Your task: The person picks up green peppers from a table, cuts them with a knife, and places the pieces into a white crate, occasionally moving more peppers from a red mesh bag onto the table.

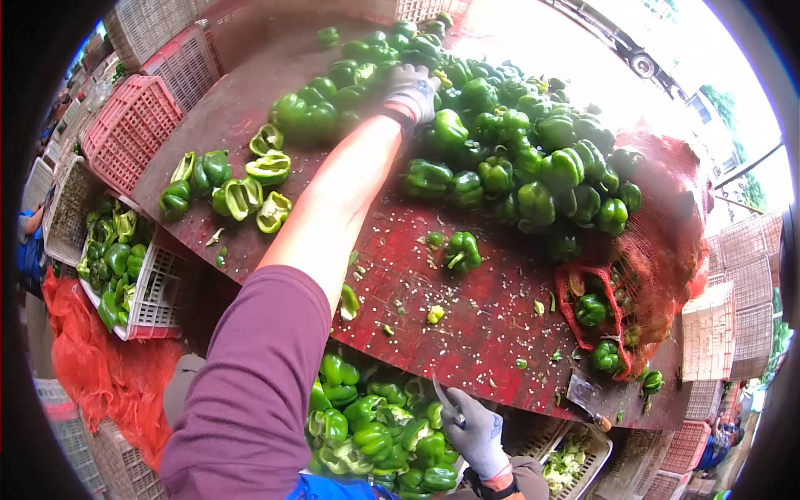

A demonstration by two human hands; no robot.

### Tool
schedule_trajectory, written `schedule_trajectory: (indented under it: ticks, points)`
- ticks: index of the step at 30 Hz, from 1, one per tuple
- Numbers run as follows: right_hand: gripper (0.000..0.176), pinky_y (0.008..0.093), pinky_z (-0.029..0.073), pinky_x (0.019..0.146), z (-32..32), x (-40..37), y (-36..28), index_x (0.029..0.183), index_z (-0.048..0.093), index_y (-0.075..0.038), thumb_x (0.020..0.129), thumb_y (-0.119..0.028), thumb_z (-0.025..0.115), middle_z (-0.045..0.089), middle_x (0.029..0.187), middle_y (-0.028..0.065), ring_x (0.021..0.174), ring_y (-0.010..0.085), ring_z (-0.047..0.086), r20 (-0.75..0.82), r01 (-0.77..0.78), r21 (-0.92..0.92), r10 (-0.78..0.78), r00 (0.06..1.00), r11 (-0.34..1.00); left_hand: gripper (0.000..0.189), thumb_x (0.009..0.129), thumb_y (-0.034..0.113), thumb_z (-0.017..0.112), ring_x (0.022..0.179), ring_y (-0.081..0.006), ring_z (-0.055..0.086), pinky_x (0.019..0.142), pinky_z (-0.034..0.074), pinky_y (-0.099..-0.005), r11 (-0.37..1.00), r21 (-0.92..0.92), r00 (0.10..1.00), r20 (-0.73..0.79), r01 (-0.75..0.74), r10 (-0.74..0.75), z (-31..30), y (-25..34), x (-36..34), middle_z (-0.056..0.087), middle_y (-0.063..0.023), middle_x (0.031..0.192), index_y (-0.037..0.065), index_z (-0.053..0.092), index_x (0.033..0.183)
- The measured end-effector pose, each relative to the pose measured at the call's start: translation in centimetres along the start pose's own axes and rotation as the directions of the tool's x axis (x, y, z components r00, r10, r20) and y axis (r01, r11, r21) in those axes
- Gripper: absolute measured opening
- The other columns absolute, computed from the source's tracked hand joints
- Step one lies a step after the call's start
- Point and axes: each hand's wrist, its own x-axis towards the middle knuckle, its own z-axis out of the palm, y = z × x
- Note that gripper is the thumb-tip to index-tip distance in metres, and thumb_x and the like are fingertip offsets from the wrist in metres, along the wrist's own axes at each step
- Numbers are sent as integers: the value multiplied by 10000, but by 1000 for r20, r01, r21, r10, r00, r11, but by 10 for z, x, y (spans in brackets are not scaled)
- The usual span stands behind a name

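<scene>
Over the far part of the red table my left hand [412, 90], in a grey glove, reaches into a large heap of green bell peppers [500, 146]. Its fingers are hidden among the peppers. Low, near the table's front edge, my gloved right hand [479, 433] is closed around a small knife [447, 398] with a curved blade. Below it a container of whole and cut green peppers [375, 433] sits in front of me. A single green pepper [462, 252] lies mid-table among scattered seeds. Several cut pepper halves [242, 197] lie left of my forearm.
A red mesh sack [658, 242] with peppers lies on the table's right side. Near it rests a wide-bladed scraper [585, 398]. A white crate of peppers [158, 292] stands at left, beside red netting [92, 358]. Pale scraps fill a basket [596, 454] at lower right.
</scene>
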Motion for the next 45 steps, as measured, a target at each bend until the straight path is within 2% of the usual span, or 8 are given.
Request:
schedule_trajectory:
  ticks: [8, 13, 16, 18, 22, 24, 31, 45]
  points:
    - [381, 397, 518, 626, 0, -10, -1, 1169, 628, -88, 796, -126, 700, 666, 825, 155, 750, 331, 678, 34, 23, -84, -20, 999, 996, 454, 824, 248, 689, 1088, -296, 640, 885, 528, -412, 999, -23, 998, -61, -32, 30, 20, 7, -5, 605, -122, 1180, 188, 595, 1264]
    - [407, 399, 528, 654, 1, -25, -8, 1202, 613, -101, 804, -128, 692, 675, 865, 160, 784, 337, 685, 57, 12, -75, -8, 998, 997, 627, 773, 452, 740, 1161, -349, 613, 973, 501, -410, 874, -457, 986, 76, 166, -147, -20, -12, -63, 590, -181, 1307, 166, 607, 1314]
    - [427, 404, 536, 692, 7, -34, -11, 1241, 589, -95, 827, -142, 685, 681, 942, 178, 841, 358, 685, -52, 6, -16, -7, 999, 1000, 562, 850, 436, 707, 1019, -221, 677, 916, 527, -322, 205, -960, 955, 134, 192, -265, -5, -37, -96, 695, -119, 1166, 74, 628, 1272]
    - [460, 388, 543, 782, 4, -40, -19, 1285, 560, -60, 852, -153, 685, 684, 1046, 197, 932, 348, 698, 12, -120, 91, 119, 993, 989, 478, 921, 385, 654, 1008, -177, 669, 915, 522, -290, -463, -875, 965, 224, 138, -136, -2, -53, -124, 692, -90, 1165, 30, 637, 1241]
    - [534, 384, 540, 765, 5, -43, -11, 1371, 503, -73, 866, -152, 656, 671, 1037, 229, 892, 306, 707, -115, 72, 167, -53, 992, 983, 431, 950, 432, 630, 979, -148, 661, 836, 544, -336, -839, -524, 965, 260, 149, 9, -70, -53, -245, 698, -53, 1127, 85, 665, 1202]
    - [584, 377, 537, 724, 7, -40, -27, 1410, 474, -75, 862, -152, 659, 675, 932, 193, 804, 281, 703, -304, 125, 149, -75, 950, 981, 464, 939, 533, 603, 926, -169, 673, 709, 589, -352, -779, -571, 934, 354, 260, 52, -72, -55, -302, 704, 1, 1125, 187, 642, 1247]
    - [725, 372, 511, 591, 28, -54, -118, 1515, 357, -103, 846, -63, 634, 616, 672, 84, 585, 240, 631, -366, 413, 131, -343, 865, 901, 462, 975, 500, 550, 1142, -200, 606, 979, 493, -382, -921, -123, 892, 327, 368, 313, -128, 16, -499, 648, -42, 1254, 164, 607, 1287]
    - [905, 500, 510, 623, 94, -138, -97, 1557, 170, -77, 788, -66, 649, 676, 852, 241, 733, 431, 663, -132, 422, -153, -442, 887, 893, 464, 953, 543, 574, 1011, -100, 661, 835, 561, -264, -905, -58, 782, 528, 421, 330, -131, 55, -629, 689, 36, 1147, 192, 623, 1252]
